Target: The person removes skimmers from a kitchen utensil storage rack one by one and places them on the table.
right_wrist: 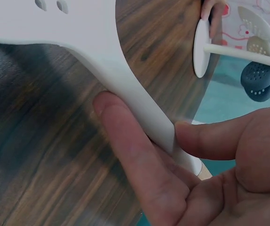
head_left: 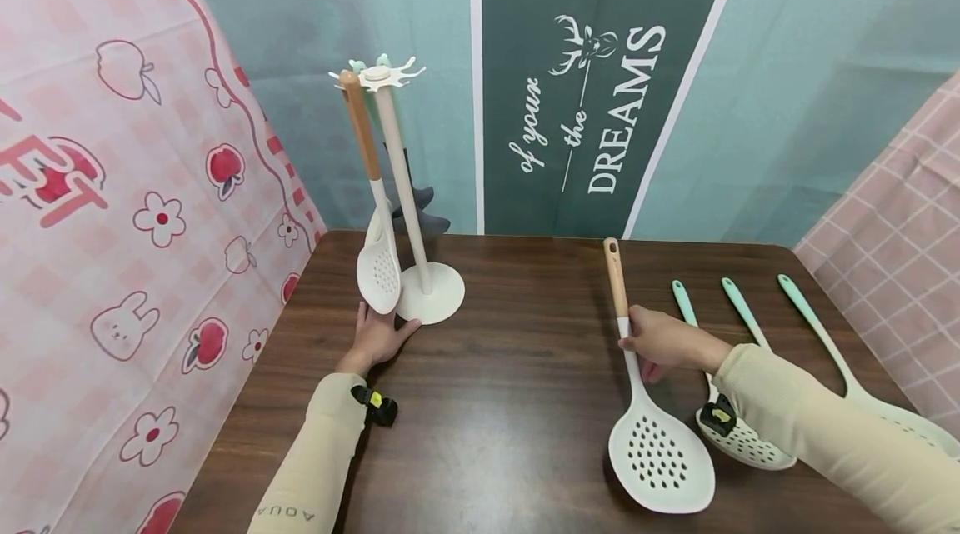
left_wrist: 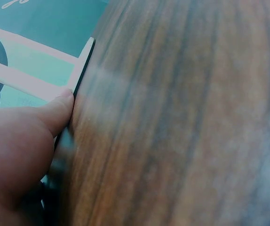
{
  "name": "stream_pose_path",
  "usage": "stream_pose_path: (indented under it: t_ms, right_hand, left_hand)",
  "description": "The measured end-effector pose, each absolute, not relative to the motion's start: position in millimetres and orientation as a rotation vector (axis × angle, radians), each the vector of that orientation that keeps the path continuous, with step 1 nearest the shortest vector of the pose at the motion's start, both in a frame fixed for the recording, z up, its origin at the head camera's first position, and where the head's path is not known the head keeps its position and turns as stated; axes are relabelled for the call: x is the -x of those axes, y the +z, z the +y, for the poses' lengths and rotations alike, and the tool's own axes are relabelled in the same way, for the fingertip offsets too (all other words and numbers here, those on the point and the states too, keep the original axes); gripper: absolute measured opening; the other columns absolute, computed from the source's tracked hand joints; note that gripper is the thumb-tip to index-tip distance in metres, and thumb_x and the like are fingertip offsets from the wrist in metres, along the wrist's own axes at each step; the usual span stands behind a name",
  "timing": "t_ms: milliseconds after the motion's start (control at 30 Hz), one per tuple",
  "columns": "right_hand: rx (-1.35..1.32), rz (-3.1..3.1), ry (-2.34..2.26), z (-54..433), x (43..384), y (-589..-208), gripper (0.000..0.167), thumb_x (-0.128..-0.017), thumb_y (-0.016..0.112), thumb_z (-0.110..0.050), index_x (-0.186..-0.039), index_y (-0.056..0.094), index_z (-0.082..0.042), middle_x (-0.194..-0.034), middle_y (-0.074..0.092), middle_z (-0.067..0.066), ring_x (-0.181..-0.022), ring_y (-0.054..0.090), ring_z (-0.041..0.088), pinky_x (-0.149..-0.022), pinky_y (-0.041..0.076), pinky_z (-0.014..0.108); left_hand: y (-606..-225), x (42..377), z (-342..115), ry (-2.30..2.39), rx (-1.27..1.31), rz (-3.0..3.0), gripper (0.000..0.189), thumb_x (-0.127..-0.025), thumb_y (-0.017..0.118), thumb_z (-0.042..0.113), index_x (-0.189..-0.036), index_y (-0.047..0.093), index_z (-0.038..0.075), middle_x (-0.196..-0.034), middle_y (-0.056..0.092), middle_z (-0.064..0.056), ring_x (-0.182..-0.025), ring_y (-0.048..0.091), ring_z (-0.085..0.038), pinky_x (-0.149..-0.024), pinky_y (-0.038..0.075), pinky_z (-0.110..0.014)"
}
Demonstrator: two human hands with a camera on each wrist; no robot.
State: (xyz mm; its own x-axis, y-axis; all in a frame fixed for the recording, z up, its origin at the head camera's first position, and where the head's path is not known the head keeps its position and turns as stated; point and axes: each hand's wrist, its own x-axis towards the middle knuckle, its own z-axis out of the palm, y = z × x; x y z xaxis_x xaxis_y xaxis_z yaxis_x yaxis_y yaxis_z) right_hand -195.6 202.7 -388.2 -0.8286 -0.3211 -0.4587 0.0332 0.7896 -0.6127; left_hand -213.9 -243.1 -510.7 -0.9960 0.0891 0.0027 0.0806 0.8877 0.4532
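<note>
My right hand (head_left: 667, 342) grips a white skimmer (head_left: 662, 461) by its shaft, just below the wooden handle. The skimmer's perforated head points toward me, above the table. In the right wrist view, thumb and fingers sit on either side of the white shaft (right_wrist: 146, 115). My left hand (head_left: 378, 340) rests at the round white base (head_left: 442, 301) of a utensil stand, fingers spread, thumb on the base's rim. A white slotted spoon (head_left: 380, 271) with a wooden handle hangs from the stand above that hand. Some left fingertips are hidden behind the spoon.
Dark grey utensils (head_left: 427, 217) hang at the stand's far side. On the right of the wooden table (head_left: 525, 376) lie several mint-handled utensils, among them a slotted one (head_left: 753, 444) partly under my right forearm. Printed cloths (head_left: 360, 9) stand round the table.
</note>
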Motion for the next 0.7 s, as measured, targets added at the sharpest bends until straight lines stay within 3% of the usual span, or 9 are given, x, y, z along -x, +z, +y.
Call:
stream_pose_path:
  t_ms: [467,700]
  right_hand:
    - [0.158,2.379,-0.827,217,199,-404,0.025,-0.104,0.050,-0.003,-0.120,0.041,0.013,-0.075,0.060,0.019,-0.058,0.067,0.024,-0.056,0.060,0.038]
    - [0.152,2.349,-0.831,217,199,-406,0.028,-0.103,0.050,-0.003,-0.122,0.040,0.014,-0.075,0.060,0.020,-0.058,0.067,0.024,-0.056,0.060,0.038]
  left_hand:
    - [-512,214,-242,0.743,-0.133,3.062,0.080,-0.100,0.065,0.036,-0.158,0.026,-0.004,-0.164,0.017,-0.031,-0.150,0.014,-0.052,-0.119,0.005,-0.067]
    - [-511,214,-242,0.730,-0.125,3.034,0.083,-0.101,0.062,0.038,-0.160,0.021,-0.003,-0.165,0.011,-0.029,-0.151,0.009,-0.051,-0.120,0.001,-0.065]
